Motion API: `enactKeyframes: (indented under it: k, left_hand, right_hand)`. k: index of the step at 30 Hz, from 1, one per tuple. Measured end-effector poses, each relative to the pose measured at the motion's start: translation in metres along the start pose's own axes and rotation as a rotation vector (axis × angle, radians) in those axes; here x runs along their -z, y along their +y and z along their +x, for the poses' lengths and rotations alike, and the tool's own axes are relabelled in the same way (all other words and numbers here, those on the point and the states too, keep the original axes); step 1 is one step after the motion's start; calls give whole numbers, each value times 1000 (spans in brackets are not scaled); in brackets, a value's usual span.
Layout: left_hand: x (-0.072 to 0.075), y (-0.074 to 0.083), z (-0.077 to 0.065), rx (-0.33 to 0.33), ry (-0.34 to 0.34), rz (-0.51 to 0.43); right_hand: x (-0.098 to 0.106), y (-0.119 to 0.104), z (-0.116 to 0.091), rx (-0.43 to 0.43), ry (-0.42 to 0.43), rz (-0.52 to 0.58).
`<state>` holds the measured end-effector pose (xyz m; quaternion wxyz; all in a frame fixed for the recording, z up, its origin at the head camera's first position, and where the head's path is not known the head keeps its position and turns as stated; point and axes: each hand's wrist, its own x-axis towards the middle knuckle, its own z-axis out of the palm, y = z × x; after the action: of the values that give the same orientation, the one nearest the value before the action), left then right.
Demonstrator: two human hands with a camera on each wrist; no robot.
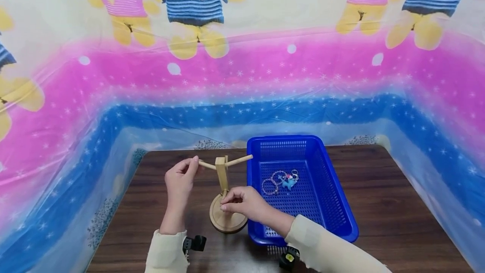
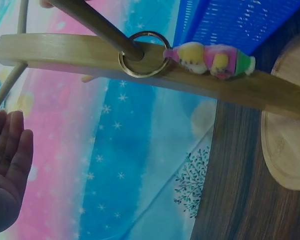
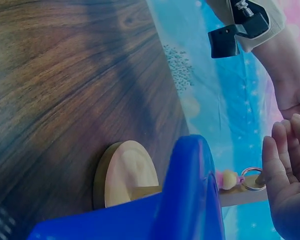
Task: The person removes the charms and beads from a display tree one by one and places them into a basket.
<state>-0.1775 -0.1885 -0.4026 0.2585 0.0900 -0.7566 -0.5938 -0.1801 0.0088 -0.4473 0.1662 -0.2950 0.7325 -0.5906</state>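
Note:
A wooden stand [image 1: 222,174] with a round base [image 1: 227,218] and several pegs stands on the table. My left hand [image 1: 179,180] pinches the tip of its left peg [image 1: 207,164] between thumb and fingers. In front of the post, my right hand [image 1: 246,203] has thumb and forefinger curled at the end of the front peg [image 2: 97,25]. A keychain's metal ring [image 2: 121,65] encircles that peg close to the post. Its charm [image 2: 219,60], pink, yellow and green, lies along the post in the left wrist view. My right fingers partly hide the ring in the right wrist view.
A blue plastic basket [image 1: 339,188] stands right of the stand, its wall near my right forearm. Inside are two beaded loops [image 1: 270,187] and a blue charm [image 1: 289,183] with a clasp. The right peg [image 1: 239,160] reaches towards the basket's rim. A printed cloth [image 1: 242,115] surrounds the table [image 1: 394,205].

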Motion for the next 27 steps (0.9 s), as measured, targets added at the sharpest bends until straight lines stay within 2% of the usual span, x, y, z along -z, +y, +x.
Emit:
enactKeyframes:
  k: [4,9,13,18,22,27]
  left_hand:
    - [-3,0,-2,10,35,-34]
    - [-9,0,-2,22,61,-131]
    - [-12,2,-2,50,41,-235]
    - [-11,5,0,113,20,-340]
    - [-9,5,1,154,2,-391]
    - [-6,3,3,178,-46,-406]
  right_hand:
    - [3,-3,1,-14,-20,-20]
    - [13,-5,1,-51,-35,8]
    - [21,-4,1,-110,-18,47]
    - [27,-3,3,-188,62,34]
    - [26,-2,6,-217,112,21]
    - [22,0,10,-255,150,4]
